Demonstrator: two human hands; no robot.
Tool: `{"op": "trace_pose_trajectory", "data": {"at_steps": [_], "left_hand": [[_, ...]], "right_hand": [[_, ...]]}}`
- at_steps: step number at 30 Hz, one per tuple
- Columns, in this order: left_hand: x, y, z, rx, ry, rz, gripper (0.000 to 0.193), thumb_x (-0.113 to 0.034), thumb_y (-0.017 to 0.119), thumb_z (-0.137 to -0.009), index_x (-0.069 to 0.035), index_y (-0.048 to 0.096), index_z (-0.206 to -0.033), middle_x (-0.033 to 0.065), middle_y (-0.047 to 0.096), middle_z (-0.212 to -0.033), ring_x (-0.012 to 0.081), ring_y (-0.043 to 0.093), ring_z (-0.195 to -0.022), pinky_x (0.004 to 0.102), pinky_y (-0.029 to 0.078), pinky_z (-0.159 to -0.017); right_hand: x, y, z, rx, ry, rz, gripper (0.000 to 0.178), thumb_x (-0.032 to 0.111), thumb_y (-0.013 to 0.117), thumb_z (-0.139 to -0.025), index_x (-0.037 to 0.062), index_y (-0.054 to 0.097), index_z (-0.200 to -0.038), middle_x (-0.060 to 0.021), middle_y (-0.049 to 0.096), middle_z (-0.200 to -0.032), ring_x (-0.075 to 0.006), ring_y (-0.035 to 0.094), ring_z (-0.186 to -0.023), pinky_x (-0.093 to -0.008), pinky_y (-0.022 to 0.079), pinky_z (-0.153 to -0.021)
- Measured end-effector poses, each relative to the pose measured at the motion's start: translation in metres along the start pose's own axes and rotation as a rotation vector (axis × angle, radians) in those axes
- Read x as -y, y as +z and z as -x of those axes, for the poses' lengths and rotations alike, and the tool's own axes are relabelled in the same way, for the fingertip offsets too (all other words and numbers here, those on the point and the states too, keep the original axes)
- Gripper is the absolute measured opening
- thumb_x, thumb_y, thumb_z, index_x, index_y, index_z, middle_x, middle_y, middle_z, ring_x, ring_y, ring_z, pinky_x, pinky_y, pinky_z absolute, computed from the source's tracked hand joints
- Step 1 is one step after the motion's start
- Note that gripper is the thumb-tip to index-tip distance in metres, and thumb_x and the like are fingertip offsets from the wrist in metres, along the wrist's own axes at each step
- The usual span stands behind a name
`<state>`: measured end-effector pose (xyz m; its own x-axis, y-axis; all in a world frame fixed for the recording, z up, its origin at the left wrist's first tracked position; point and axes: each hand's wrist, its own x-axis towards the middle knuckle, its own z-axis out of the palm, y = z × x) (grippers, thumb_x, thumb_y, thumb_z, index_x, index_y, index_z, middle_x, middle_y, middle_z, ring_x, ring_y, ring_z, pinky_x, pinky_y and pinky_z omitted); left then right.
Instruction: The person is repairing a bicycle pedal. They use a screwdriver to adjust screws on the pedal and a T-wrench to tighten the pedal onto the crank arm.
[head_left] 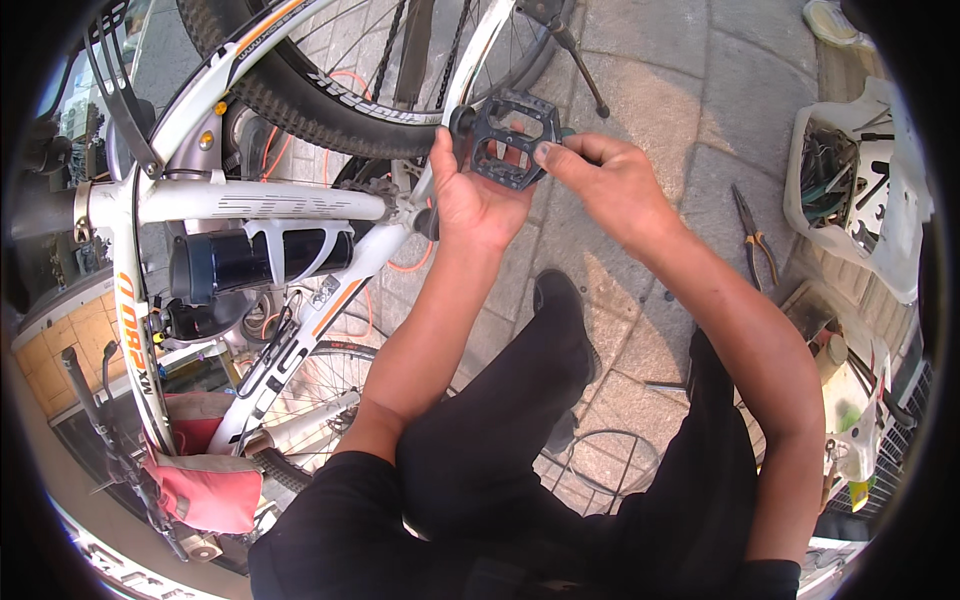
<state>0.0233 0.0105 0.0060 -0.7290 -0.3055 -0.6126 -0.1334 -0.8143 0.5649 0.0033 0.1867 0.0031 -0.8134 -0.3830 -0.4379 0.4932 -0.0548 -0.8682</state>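
Note:
A black platform bicycle pedal (515, 140) with open gaps in its cage sits beside the white bicycle frame (270, 202). From below, my left hand (478, 205) cups the pedal, palm up. Its fingers show through the gaps, and its thumb points up beside the pedal's inner end. My right hand (608, 185) pinches the pedal's outer end, thumb tip on the edge and index finger curled. A small dark greenish bit shows by those fingers; I cannot make out what it is. Whether the pedal is joined to the crank is hidden.
A knobby tyre (290, 95) lies beyond my left hand, with a kickstand (585, 75) at the top. Pliers (752, 235) lie on the paving right of my right arm, near a white crate (800, 180) of tools. A dark bottle (215, 265) and a red bag (210, 495) are at left.

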Motion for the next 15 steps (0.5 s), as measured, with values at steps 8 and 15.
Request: {"op": "trace_pose_trajectory", "data": {"at_steps": [8,15], "left_hand": [[0.009,-0.029,0.023,0.006,-0.068,0.012,0.07,-0.061,0.057,-0.096,0.0,0.054,-0.129,0.0163,0.059,-0.135,0.035,0.056,-0.126,0.0529,0.04,-0.11],[0.002,-0.038,0.019,0.152,-0.087,-0.065,0.041,-0.04,0.054,-0.098,-0.007,0.064,-0.119,0.0135,0.068,-0.122,0.0326,0.062,-0.115,0.0504,0.049,-0.099]], "right_hand": [[-0.037,-0.023,0.004,-0.176,-0.133,0.116,0.042,0.035,0.066,-0.098,0.0021,0.071,-0.123,-0.0149,0.073,-0.091,-0.023,0.069,-0.083,-0.0366,0.054,-0.079],[-0.032,-0.045,0.037,-0.29,-0.331,0.411,0.051,0.019,0.064,-0.095,0.0117,0.056,-0.145,-0.0151,0.071,-0.118,-0.0367,0.072,-0.097,-0.0441,0.057,-0.087]]}}
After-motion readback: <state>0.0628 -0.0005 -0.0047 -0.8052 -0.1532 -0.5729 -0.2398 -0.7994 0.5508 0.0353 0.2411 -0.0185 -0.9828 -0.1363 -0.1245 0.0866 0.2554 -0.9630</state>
